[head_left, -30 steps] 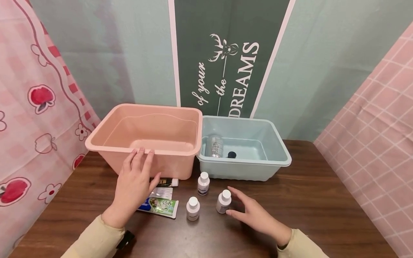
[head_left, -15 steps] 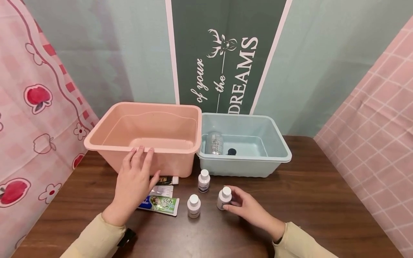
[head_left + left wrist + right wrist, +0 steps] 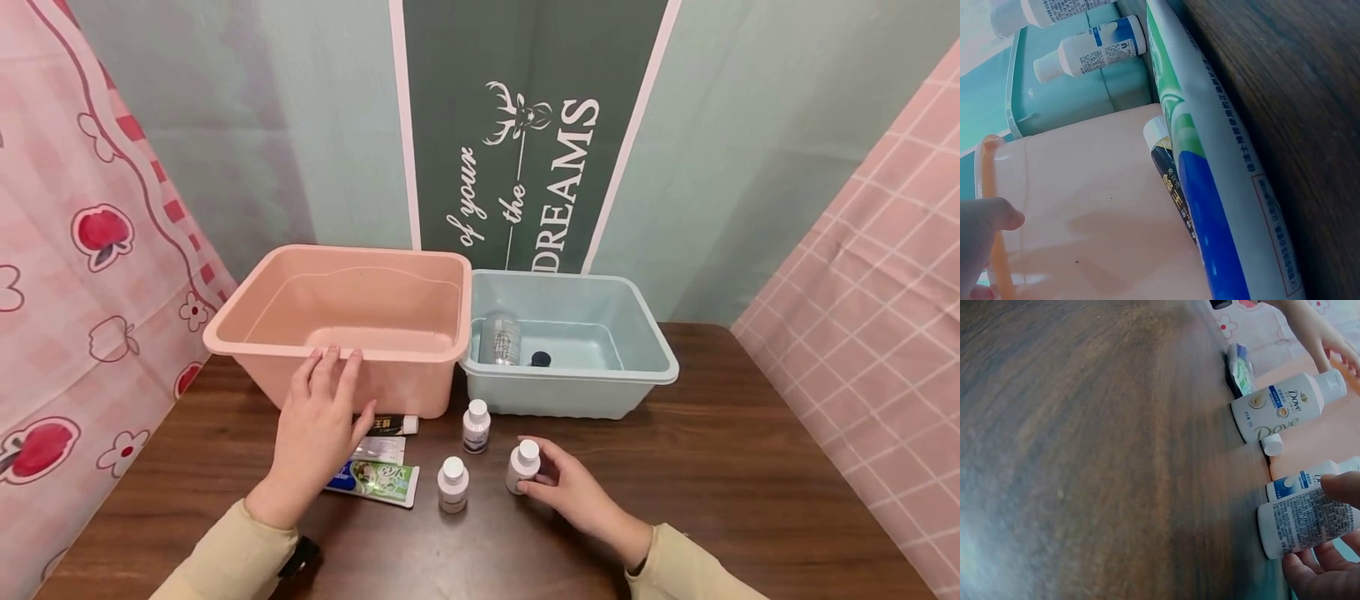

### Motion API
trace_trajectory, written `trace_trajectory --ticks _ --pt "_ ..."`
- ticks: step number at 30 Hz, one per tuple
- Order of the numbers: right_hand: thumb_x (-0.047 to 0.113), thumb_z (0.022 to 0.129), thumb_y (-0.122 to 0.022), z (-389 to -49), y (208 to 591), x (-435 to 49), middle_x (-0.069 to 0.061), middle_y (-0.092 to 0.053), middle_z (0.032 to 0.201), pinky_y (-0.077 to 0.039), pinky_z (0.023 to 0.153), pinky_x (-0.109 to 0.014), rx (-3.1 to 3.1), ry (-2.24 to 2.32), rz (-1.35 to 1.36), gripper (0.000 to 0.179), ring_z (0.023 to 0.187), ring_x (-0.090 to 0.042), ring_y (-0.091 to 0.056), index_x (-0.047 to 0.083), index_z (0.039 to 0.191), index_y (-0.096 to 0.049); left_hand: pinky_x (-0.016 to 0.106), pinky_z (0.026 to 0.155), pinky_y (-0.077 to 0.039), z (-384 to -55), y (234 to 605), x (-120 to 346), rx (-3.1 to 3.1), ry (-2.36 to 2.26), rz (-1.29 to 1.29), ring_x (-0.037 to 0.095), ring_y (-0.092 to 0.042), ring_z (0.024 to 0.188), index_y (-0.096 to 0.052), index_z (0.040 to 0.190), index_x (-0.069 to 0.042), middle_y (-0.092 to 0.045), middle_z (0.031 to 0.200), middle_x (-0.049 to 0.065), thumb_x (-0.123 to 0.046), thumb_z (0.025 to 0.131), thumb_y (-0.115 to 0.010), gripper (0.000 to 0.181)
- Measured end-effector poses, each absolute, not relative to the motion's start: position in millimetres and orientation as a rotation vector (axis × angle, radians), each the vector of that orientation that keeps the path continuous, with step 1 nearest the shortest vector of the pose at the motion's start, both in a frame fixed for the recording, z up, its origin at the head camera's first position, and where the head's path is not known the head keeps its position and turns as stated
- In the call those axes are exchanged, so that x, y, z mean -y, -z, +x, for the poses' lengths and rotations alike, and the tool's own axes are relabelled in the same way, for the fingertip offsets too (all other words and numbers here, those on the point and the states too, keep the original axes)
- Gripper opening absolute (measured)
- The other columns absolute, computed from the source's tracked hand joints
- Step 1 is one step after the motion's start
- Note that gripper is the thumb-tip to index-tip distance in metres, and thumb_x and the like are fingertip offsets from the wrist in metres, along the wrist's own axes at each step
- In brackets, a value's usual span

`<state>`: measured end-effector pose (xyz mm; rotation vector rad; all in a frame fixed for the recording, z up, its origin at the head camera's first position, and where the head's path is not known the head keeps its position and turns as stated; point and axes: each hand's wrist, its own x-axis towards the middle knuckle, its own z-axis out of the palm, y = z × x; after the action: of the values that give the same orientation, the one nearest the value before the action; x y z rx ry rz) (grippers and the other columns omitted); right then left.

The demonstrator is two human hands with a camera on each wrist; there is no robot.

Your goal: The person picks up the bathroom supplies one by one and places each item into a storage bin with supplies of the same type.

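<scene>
In the head view my right hand (image 3: 573, 496) grips a small white bottle (image 3: 516, 477), which stands upright on the table. Up close in the right wrist view, the thumb lies on one side of this bottle (image 3: 1304, 522) and the fingers curl round the other. Two similar white bottles stand nearby, a front bottle (image 3: 452, 492) and a rear bottle (image 3: 476, 432). "Dove" is printed on one bottle (image 3: 1282, 403). My left hand (image 3: 311, 446) rests its fingertips on the front rim of the pink bin (image 3: 405, 383), with the thumb outside. Below it lies a green and blue toothpaste tube (image 3: 378, 482).
A pale flat tube (image 3: 382, 451) and a black tube (image 3: 393, 426) lie against the pink bin. On its right stands a light blue bin (image 3: 555, 393), holding a clear bottle (image 3: 500, 340) and a small black item (image 3: 540, 359). Curtains surround the wooden table (image 3: 750, 467).
My right hand has closed round the white bottle, which it was open beside a second ago. The left hand stays on the bin rim. The head view shifts slightly.
</scene>
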<state>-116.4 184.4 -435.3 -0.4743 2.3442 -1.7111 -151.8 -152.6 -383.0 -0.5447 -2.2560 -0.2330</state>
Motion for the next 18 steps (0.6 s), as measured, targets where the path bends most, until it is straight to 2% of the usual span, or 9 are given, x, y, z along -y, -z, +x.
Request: trace_trajectory --ticks 3,13,18 --pt "0.006 0.081 -0.07 -116.0 432.9 -183.6 -0.021 -0.053 0.118 -0.047 0.089 -0.032 -2.364 1.698 -0.488 0.059 0.108 -0.028 -0.053 -0.008 0.131 -0.042 0.055 0.098 -0.03 -151.5 382.2 153.2 2.267 0.228 -0.552 0.052 -0.035 0.115 -0.044 0.131 0.005 -0.041 0.124 0.035 -0.036 0.088 -0.042 0.06" --pt "0.006 0.082 -0.069 -116.3 434.1 -181.6 -0.023 -0.055 0.115 -0.047 0.088 -0.03 -2.383 1.69 -0.493 0.051 0.106 -0.029 -0.054 -0.014 0.124 -0.046 0.056 0.098 -0.031 -151.5 382.8 153.7 2.268 0.234 -0.556 0.053 -0.035 0.115 -0.043 0.131 0.004 -0.04 0.125 0.034 -0.036 0.086 -0.045 0.06" --pt "0.006 0.083 -0.068 -115.4 434.9 -181.1 -0.023 -0.054 0.118 -0.047 0.09 -0.032 -2.363 1.722 -0.519 0.051 0.107 -0.024 -0.055 -0.014 0.125 -0.046 0.056 0.096 -0.032 -151.9 382.4 153.5 2.249 0.241 -0.551 0.053 -0.036 0.114 -0.045 0.13 0.004 -0.041 0.123 0.034 -0.039 0.091 -0.039 0.059"
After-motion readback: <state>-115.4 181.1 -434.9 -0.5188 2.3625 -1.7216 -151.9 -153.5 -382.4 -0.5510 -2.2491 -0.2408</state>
